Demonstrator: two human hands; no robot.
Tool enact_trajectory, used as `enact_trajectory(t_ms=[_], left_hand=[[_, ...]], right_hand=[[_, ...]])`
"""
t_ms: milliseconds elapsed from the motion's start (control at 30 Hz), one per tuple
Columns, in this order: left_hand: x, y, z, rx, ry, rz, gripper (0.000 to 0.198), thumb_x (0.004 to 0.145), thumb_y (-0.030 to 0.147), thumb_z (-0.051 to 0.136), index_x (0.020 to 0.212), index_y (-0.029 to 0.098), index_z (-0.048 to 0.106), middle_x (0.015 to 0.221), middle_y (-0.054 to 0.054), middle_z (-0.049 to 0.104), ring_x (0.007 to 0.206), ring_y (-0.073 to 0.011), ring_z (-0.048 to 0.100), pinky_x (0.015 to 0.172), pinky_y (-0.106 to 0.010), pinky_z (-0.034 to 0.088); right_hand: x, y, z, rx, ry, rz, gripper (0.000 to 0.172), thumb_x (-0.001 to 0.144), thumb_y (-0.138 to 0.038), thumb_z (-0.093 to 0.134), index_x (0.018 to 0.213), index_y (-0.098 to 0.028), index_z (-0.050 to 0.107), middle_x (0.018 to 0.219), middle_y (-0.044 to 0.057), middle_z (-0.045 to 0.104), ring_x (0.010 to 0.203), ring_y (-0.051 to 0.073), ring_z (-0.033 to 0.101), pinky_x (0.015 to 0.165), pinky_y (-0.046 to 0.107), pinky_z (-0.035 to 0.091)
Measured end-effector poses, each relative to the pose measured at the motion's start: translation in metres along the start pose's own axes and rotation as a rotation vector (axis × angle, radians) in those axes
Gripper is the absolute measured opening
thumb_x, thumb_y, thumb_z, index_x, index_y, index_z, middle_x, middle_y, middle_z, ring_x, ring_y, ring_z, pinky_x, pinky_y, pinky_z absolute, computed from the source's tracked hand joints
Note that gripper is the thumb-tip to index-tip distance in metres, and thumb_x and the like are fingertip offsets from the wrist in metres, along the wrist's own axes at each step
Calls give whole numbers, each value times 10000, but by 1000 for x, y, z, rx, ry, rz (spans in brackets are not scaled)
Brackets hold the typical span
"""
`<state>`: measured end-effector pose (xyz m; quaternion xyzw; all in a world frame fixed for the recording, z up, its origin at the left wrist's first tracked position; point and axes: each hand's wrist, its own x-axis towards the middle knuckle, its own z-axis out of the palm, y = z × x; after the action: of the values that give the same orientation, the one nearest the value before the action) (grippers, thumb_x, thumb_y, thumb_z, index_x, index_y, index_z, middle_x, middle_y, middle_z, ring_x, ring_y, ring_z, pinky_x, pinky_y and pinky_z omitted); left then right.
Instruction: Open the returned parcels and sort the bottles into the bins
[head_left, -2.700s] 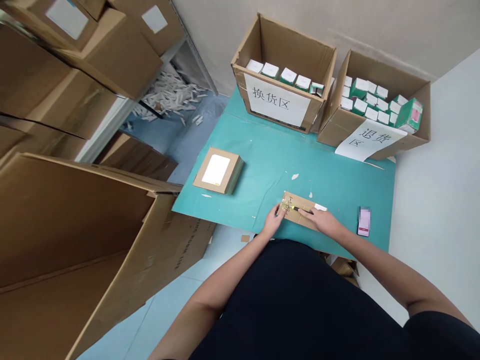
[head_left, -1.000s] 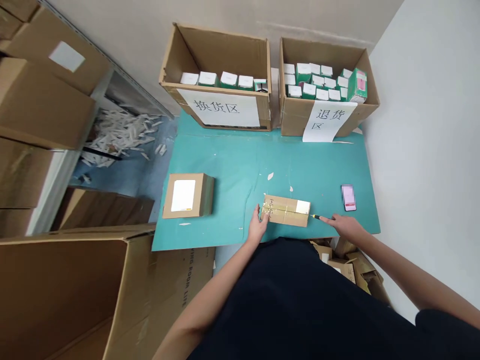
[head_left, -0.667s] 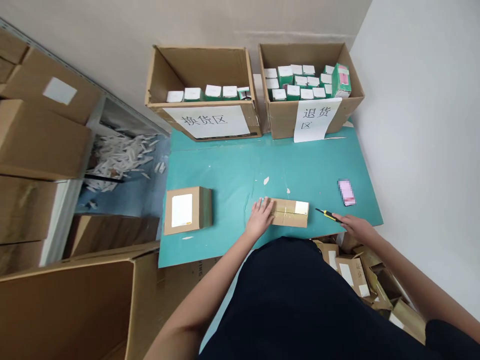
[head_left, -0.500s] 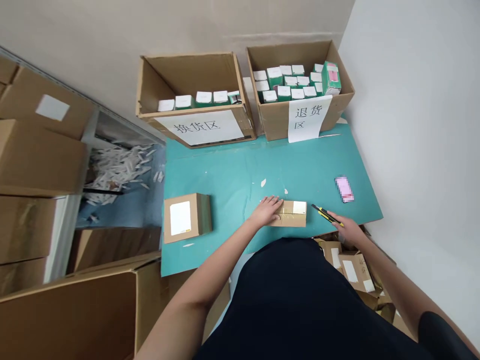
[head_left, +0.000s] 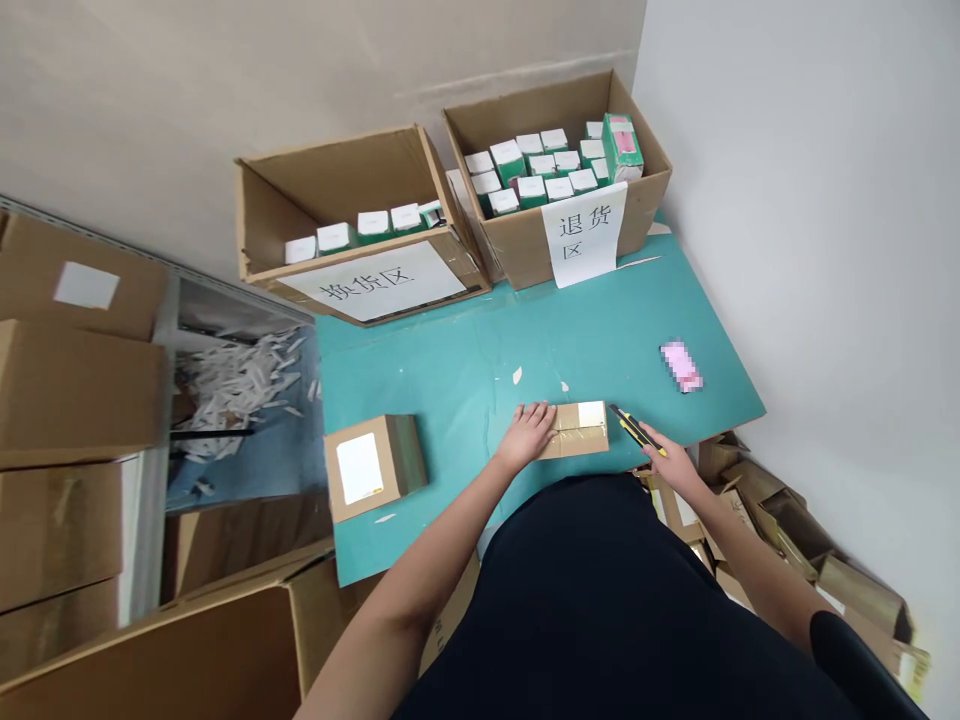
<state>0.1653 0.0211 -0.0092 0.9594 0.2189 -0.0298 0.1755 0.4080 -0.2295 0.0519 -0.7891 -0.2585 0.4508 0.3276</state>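
Left hand [head_left: 526,437] over teal corner table [head_left: 450,360]

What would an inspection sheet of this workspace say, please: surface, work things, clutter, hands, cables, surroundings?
Surface: teal table, with a few pale scraps or marks.
Work things: small carton lying near the front edge; black-and-yellow utility knife.
Clutter: phone at the right, display pixelated; labelled carton at the left.
Hands: left hand rests on the small carton's left end; right hand holds the knife, tip close to the opposite end, contact unclear.
Cables: nothing seen.
Surroundings: two open cartons with paper signs at the back, holding green-and-white boxes; stacked cartons at left; cardboard heap at right.
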Motion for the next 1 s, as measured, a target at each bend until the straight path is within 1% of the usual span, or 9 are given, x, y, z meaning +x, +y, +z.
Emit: enact_trajectory(t_ms=[67,200,333,433,600,767,867,1000], left_hand=[[-1,0,4,-35,24,-15,485,1002,340,489,1463,192,520,1500,-197,522,1406,-352,463,1202,-582,258],[-2,-1,7,-131,81,-39,459,994,352,517,1434,224,552,1487,-175,544,1417,-333,464,1224,-577,234],[-3,-1,8,-177,106,-47,434,992,362,523,1400,230,588,1471,-174,560,1401,-332,484,1225,-567,236],[-3,-1,8,-154,99,-54,431,1000,361,499,1396,214,590,1471,-178,560,1393,-335,488,1218,-565,239],[-3,-2,6,-135,97,-39,427,1007,353,476,1388,203,593,1457,-183,571,1374,-330,503,1209,-562,249],[-3,-1,4,-128,78,-41,435,1007,355,471,1403,214,581,1457,-173,574,1367,-320,507,1212,-559,247],[-3,0,4,-130,75,-56,441,1010,367,461,1400,205,586,1455,-179,575,1363,-331,509,1201,-562,263],[-3,0,6,-158,95,-74,446,1008,379,463,1412,229,579,1454,-169,577,1371,-329,503,1194,-549,281]], right_hand=[[1,2,1,44,-2,28,566,912,-385,528,1463,-260,556,948,28,737,485,103,561,574,273,546],[5,4,1,134,-58,114,624,899,-444,574,1491,-253,518,900,33,723,469,94,546,467,228,470],[7,1,-1,232,-108,161,687,880,-461,602,1523,-255,470,895,28,715,433,75,512,413,208,422],[6,1,-3,289,-135,170,718,864,-456,617,1534,-255,454,887,20,708,432,69,508,396,197,407],[6,5,2,352,-101,162,741,835,-471,653,1520,-245,479,901,29,713,421,63,511,363,184,382],[11,3,7,367,-98,153,755,852,-499,658,1537,-254,453,916,38,728,455,78,562,374,180,415],[14,2,8,343,-113,163,741,872,-495,645,1546,-267,438,917,35,730,448,73,564,374,172,416],[13,3,8,329,-135,171,686,902,-459,616,1544,-298,436,922,23,725,439,65,548,358,163,397]])
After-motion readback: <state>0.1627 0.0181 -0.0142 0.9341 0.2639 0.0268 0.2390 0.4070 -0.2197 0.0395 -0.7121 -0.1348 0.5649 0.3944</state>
